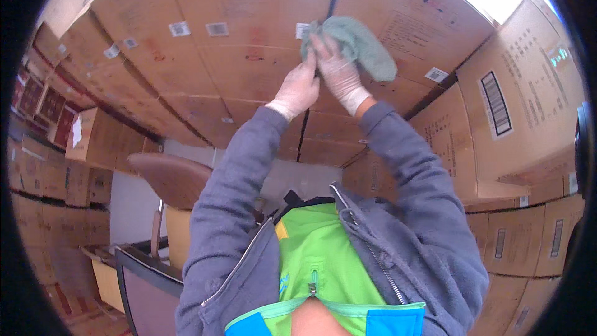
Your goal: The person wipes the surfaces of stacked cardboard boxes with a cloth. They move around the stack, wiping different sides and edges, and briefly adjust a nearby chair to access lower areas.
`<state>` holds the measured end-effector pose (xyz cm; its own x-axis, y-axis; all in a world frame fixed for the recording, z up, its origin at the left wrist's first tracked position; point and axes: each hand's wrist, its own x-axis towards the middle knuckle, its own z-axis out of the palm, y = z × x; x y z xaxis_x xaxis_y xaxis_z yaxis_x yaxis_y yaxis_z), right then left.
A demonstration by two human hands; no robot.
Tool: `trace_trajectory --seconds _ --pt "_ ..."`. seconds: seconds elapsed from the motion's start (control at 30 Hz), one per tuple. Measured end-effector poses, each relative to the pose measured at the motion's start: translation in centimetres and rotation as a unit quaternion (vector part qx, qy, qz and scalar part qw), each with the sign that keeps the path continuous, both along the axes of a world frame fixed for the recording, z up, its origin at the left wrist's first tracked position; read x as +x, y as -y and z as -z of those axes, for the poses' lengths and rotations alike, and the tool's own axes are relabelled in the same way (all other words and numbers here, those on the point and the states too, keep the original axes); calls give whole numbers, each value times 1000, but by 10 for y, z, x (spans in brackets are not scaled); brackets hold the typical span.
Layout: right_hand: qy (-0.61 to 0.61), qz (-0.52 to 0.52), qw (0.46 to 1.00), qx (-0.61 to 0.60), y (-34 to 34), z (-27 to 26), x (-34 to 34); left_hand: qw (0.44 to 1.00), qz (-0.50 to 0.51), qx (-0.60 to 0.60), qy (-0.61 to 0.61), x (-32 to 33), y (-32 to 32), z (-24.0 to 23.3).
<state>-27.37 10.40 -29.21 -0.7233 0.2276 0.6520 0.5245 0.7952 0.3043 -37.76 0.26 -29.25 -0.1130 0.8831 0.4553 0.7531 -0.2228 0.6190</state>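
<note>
A pale green terry cloth (373,49) is bunched up against a tall stack of cardboard cartons (261,4). My right hand (338,70), in a thin whitish glove, grips the cloth, and its loose end hangs out to the right. Close beside it, my left hand (297,85), gloved the same way, has its fingertips on the cloth's left edge; part of its grip is hidden. Both hands are raised and nearly touching, with a dark gap between cartons behind them. A white label (302,31) shows just left of the cloth.
More cartons (517,79) rise at the right, and others (100,137) are stacked at the left. A brown chair back (170,177) stands to the left, low down. Nearer to me is a dark-framed panel, possibly a monitor (151,294).
</note>
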Motion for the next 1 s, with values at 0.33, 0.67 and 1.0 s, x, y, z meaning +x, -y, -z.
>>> trace_trajectory --seconds 0.33,0.67,1.0 --pt "-39 6 998 -57 -3 47 56 996 73 -52 12 37 -5 46" --pt "-99 115 988 -5 -37 74 138 978 203 -37 -32 89 -39 37" --pt "-191 173 965 -53 -51 80 174 967 231 -31 -100 97 -56 37"
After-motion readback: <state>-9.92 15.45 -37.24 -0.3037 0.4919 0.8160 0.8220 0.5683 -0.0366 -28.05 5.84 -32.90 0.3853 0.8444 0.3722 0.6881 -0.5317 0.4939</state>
